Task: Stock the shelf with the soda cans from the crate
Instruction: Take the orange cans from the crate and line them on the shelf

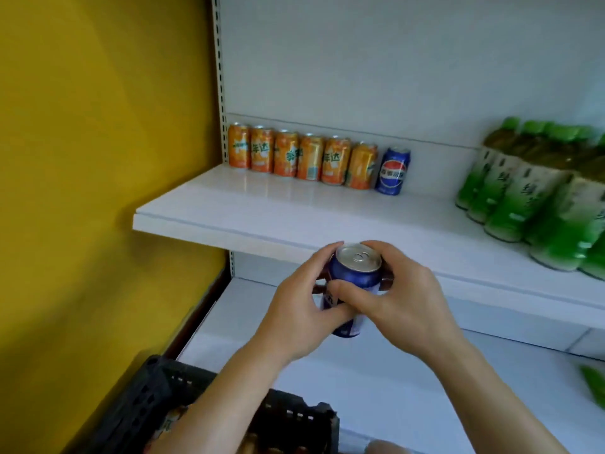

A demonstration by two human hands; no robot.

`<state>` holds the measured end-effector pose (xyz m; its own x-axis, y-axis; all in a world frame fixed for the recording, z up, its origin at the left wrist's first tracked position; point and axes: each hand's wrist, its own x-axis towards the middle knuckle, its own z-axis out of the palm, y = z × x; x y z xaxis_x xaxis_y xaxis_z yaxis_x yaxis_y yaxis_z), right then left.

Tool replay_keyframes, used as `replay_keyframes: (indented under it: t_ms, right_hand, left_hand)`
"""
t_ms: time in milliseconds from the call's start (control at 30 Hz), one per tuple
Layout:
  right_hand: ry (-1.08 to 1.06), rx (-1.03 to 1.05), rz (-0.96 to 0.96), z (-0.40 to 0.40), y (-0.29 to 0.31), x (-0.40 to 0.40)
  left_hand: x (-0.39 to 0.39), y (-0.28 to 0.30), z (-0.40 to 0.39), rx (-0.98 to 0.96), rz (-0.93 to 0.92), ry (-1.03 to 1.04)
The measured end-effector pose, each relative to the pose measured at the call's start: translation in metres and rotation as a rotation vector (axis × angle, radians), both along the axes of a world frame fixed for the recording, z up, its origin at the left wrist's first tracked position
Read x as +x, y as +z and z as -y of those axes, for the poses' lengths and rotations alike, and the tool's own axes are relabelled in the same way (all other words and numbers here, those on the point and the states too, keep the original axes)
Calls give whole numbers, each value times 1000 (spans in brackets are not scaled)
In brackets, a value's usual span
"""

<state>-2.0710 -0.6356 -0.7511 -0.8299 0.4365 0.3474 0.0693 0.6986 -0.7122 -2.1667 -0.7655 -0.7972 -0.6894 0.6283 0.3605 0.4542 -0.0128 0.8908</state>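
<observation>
**Blue can held in both hands below the shelf edge**

White shelving fills the view, set against a yellow wall (82, 158) on the left. On the shelf (248, 204), a row of six orange cans (299, 158) stands upright along the back, starting at the slotted upright (221, 77) in the left corner. At the right end of that row stands one blue can, the shelved can (393, 171), just beside the last orange one. Well apart to the right, green bottles (530, 194) stand packed together in rows reaching toward the shelf's front edge. The stretch of shelf between the shelved can and the bottles is bare, as is the front half of the shelf before the cans.

Below and in front of the shelf edge, both hands grip a second blue can, the held can (355, 280), with its silver top tilted toward the camera. The left hand (294, 309) wraps its fingers round the can's left side, thumb across the front. The right hand (402, 299) curls round the right side, thumb pressed on the front just below the rim.

A lower shelf (393, 388) lies under the hands. At bottom left sits a dark crate (147, 404), its contents blurred and partly hidden by the left forearm.
</observation>
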Motion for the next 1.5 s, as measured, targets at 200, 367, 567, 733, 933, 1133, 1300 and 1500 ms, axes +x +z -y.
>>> replay_keyframes:
  t_ms: [200, 367, 567, 733, 933, 1133, 1300, 1500]
  right_hand:
    - [-230, 81, -120, -85, 66, -14]
    - [-349, 89, -102, -167, 74, -61]
    - [-386, 21, -16, -251, 59, -123]
    - [-396, -3, -21, -300, 48, -171]
    - [-406, -2, 30, -324, 43, -207]
    - [-445, 55, 14, -323, 35, -218]
    - [-444, 71, 26, -321, 37, -218]
    - [-451, 136, 42, -310, 37, -223]
  left_hand:
    - [-38, 57, -58, -508, -206, -74]
    - [-46, 77, -117, -1072, -485, -145]
    - [-58, 98, -154, -1299, -461, -217]
    - [-66, 108, -170, -1418, -398, -263]
    - [-70, 107, -173, -1426, -414, -276]
    - [-70, 109, -173, -1420, -391, -277]
    - [-68, 110, -172, -1417, -399, -275]
    - [-67, 111, -171, -1406, -401, -281]
